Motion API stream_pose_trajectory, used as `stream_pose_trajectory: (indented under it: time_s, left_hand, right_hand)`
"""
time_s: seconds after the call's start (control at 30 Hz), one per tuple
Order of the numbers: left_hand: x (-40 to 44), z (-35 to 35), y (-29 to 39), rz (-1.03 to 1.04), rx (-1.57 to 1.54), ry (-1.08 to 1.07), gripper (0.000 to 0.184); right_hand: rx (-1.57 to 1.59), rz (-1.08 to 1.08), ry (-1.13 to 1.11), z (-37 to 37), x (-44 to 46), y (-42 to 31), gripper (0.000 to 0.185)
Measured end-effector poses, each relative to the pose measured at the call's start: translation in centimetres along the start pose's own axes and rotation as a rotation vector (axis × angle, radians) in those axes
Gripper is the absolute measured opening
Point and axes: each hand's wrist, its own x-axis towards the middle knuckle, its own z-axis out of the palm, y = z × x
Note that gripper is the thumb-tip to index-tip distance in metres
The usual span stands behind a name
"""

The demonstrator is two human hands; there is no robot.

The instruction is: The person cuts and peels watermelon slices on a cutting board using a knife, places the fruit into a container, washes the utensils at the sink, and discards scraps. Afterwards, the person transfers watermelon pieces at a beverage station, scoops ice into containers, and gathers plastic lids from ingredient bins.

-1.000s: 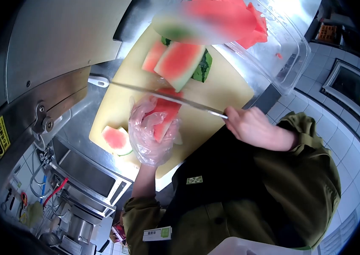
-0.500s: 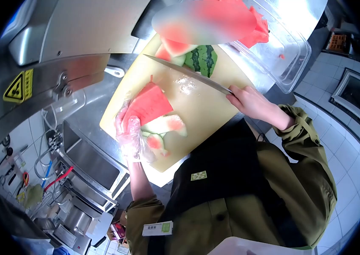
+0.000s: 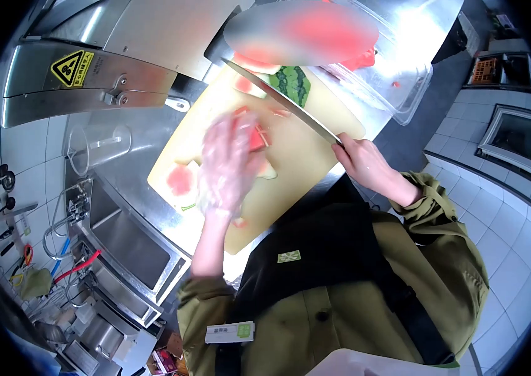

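1. a watermelon-cutting step seems to be going on: the right hand [image 3: 367, 165] is gripping a knife [image 3: 290, 106], its fingers wrapping the handle, while the blade is slanting across above the board, apart from the red watermelon block [image 3: 256, 140]
2. the left hand [image 3: 224, 166], wearing a clear plastic glove, is covering part of that block on the cutting board [image 3: 300, 155] — blur is softening the fingers, so i cannot tell whether they are pinching it or only resting
3. the next move is probably calling for a steady hold, with the gloved fingertips staying clear of the edge
4. offcuts are crowding the board: a striped rind piece [image 3: 293, 86] and a pink-fleshed wedge [image 3: 246, 86] are lying near the blade, and a rounded slice [image 3: 181, 180] is lying beside the glove
5. a clear container [image 3: 417, 104] is standing beyond the board — a blurred patch is hiding things beside it
6. a metal machine [image 3: 27, 84] is flanking the left, near a sink [image 3: 137, 241]
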Motion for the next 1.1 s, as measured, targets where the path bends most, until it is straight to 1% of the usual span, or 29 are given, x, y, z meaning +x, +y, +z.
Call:
stream_pose_trajectory:
  time_s: [0.03,0.13,0.23,0.33,0.43,0.53,0.6,0.67,0.77,0.8,0.87,0.9,0.93,0.97,1.0,1.07,1.1]
  left_hand:
    - [0.9,0.9,0.3,0.032,-0.037,-0.088,0.038]
    - [1.9,3.3,-1.4,0.388,0.37,-0.367,0.036]
    - [2.7,2.9,-0.8,0.588,0.559,-0.509,0.026]
    - [6.8,1.6,0.8,-0.04,-0.036,-0.692,0.027]
    - [9.1,1.9,-1.3,-0.1,-0.052,-0.441,0.024]
    - [6.2,1.5,-6.8,0.11,-0.241,-0.175,0.024]
    - [2.2,0.2,-7.2,-0.375,-0.478,-0.139,0.023]
    - [-1.5,-0.2,-7.4,-0.807,-0.408,-0.282,0.02]
    - [-7.0,2.0,-5.9,-0.595,-0.475,0.168,0.017]
    - [-7.7,2.7,-6.3,-0.572,-0.463,0.165,0.017]
    - [-8.8,4.0,-7.2,-0.527,-0.439,0.156,0.018]
    - [-8.3,3.9,-7.0,-0.539,-0.518,0.16,0.016]
    - [-8.0,3.4,-6.8,-0.574,-0.498,0.106,0.016]
    - [-7.7,2.9,-6.3,-0.613,-0.479,0.054,0.016]
    - [-7.7,2.1,-5.9,-0.652,-0.457,-0.015,0.017]
    - [-8.8,4.3,-8.3,-0.468,-0.428,0.101,0.015]
    - [-9.3,5.2,-9.1,-0.38,-0.411,0.152,0.015]
  right_hand:
    - [0.023,-0.002,0.01,0.2,-0.2,-0.1,0.015]
    - [0.058,-0.007,0.027,0.5,-1.0,0.0,0.015]
    - [0.077,0.001,0.048,0.5,-2.1,0.5,0.014]
    - [0.187,0.024,0.144,0.9,-3.1,0.9,0.013]
    - [0.154,0.053,0.215,0.5,-4.3,0.0,0.012]
    - [0.06,0.006,0.199,0.6,-5.6,-1.0,0.013]
    - [-0.029,-0.042,0.16,1.4,-5.9,-1.9,0.013]
    - [-0.13,-0.1,0.137,3.0,-5.6,-2.4,0.013]
    - [-0.233,-0.078,0.127,4.3,-4.3,-2.8,0.017]
    - [-0.263,-0.076,0.123,4.6,-3.5,-2.5,0.018]
    - [-0.317,-0.081,0.036,6.4,-1.7,-0.3,0.02]
    - [-0.345,-0.094,0.009,6.7,-0.9,0.2,0.02]
    - [-0.379,-0.116,-0.016,6.6,-0.2,0.6,0.02]
    - [-0.334,-0.106,-0.045,5.8,0.0,1.1,0.02]
    - [-0.296,-0.09,-0.011,4.3,-0.3,0.2,0.019]
    - [-0.308,-0.077,0.034,1.5,-1.1,-2.7,0.02]
    - [-0.335,-0.119,0.039,2.2,-1.1,-2.6,0.02]
